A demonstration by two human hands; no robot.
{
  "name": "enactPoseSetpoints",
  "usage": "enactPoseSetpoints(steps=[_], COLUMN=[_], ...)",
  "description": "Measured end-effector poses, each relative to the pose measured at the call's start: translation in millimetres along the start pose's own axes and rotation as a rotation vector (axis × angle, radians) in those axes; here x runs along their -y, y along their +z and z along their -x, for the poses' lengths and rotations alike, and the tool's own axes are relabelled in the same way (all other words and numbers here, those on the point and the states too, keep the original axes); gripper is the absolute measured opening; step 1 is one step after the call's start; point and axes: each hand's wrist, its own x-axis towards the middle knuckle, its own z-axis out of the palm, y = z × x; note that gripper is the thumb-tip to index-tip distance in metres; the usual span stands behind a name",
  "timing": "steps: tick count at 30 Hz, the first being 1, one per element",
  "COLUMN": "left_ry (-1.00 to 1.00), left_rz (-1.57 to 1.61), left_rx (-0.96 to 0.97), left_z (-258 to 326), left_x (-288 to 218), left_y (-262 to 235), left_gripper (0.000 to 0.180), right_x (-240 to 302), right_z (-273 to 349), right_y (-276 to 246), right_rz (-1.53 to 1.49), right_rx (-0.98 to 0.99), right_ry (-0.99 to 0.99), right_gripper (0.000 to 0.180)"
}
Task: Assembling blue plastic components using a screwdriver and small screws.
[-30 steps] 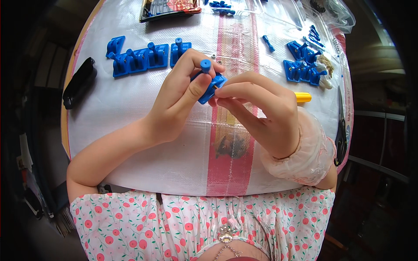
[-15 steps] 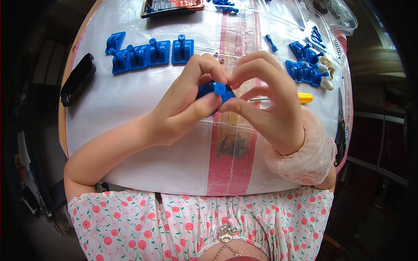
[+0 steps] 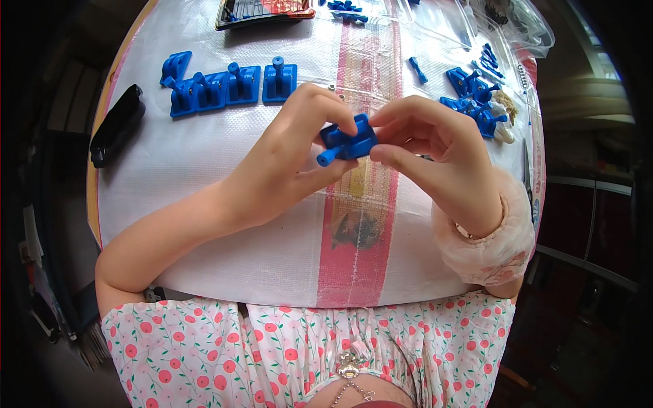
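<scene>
Above the counter [image 3: 170, 153], your left fingers [image 3: 328, 104] pinch the blue part [image 3: 359, 141], its peg [image 3: 328, 158] jutting left; your right fingers [image 3: 398, 156] curve at its right edge, grip unclear.

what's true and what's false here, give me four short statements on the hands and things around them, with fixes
1. The left hand holds a blue plastic bracket with a protruding peg. True.
2. The right hand is at the bracket's left side. False: the right hand is at its right side, index finger and thumb near the edge.
3. A slim blue plastic piece with flared ends lies beyond the right hand. True.
4. The long black object lies right of both hands. False: the long black object is to their left.
</scene>
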Motion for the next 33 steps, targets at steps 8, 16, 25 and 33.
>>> enactPoseSetpoints(steps=[8, 16, 25, 33], left_ry=[0.057, 0.163, 0.291, 0.598], left_rz=[-0.138, -0.129, -0.162, -0.247], left_rx=[0.291, 0.331, 0.371, 0.335], left_z=[-5, -8, -8, -6], left_x=[1, 1, 0, 3], left_y=[-7, -1, -6, -12], left_gripper=[0.036, 0.032, 0.032, 0.023], right_x=[7, -49, -48, -15], right_z=[-4, -33, -55, 7], right_y=[-41, -11, 3, -11], right_rz=[0.381, 0.722, 0.924, 0.376], right_rx=[-0.006, 0.026, 0.096, 0.139], right_ry=[-0.046, -0.317, -0.426, -0.292], right_gripper=[0.017, 0.015, 0.015, 0.018])
